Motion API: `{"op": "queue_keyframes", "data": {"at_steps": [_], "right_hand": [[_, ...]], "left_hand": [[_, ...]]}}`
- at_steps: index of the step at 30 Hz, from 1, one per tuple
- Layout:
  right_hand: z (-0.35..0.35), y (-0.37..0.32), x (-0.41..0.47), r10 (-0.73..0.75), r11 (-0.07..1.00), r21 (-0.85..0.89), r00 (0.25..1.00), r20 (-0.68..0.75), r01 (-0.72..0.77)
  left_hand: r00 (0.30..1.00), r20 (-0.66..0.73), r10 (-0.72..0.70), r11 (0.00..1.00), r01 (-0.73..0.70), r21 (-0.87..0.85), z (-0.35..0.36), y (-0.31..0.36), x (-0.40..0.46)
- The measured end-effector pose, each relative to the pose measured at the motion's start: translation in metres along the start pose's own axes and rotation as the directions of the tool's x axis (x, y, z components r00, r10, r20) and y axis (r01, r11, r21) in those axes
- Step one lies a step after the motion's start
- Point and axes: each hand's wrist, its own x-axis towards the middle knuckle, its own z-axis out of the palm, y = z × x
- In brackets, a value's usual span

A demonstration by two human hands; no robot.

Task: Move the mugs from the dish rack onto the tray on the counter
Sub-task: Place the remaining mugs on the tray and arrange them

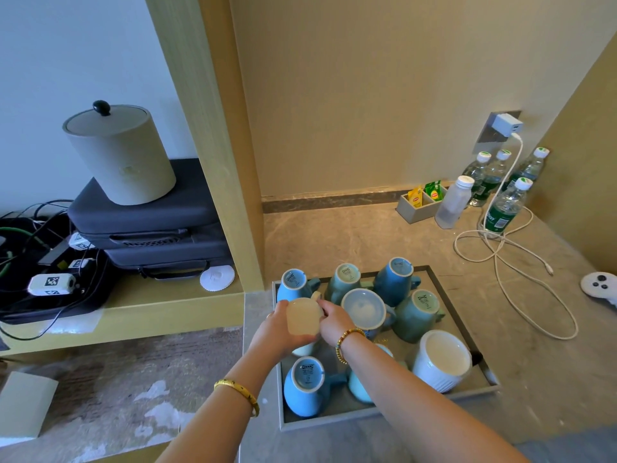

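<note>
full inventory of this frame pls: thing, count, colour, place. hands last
tray: 1, grey, on counter, near edge
counter: 1, beige stone
blue/teal mugs: about 8, most upside down, on tray
white ribbed cup: 1, tray's right near corner
cream mug: 1, held over tray's left side
water bottles: 4 clear, 1 frosted, back right
tea bag holder: 1, grey, beside bottles
charger and cable: 1, white, wall socket to counter
controller: 1, white, right edge
lidded canister: 1, beige, on dark cases, left shelf
left hand: holds cream mug
right hand: holds cream mug
</note>
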Motion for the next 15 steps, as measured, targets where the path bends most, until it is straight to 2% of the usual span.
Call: {"op": "queue_keyframes", "data": {"at_steps": [5,11,15], "right_hand": [[0.003,0.002,-0.003,0.015,1.0,-0.001,0.999,-0.039,-0.015],[0.009,0.005,-0.007,-0.007,0.997,0.075,0.999,-0.05,0.011],[0.006,0.005,-0.01,-0.016,0.998,0.065,0.999,-0.046,0.019]], "left_hand": [[0.989,0.13,0.065,0.995,-0.073,0.061,-0.009,-0.002,0.002],[0.982,0.179,0.059,0.988,-0.083,0.127,-0.02,-0.011,0.008],[0.986,0.156,0.067,0.986,-0.089,0.142,-0.017,-0.014,0.008]]}}
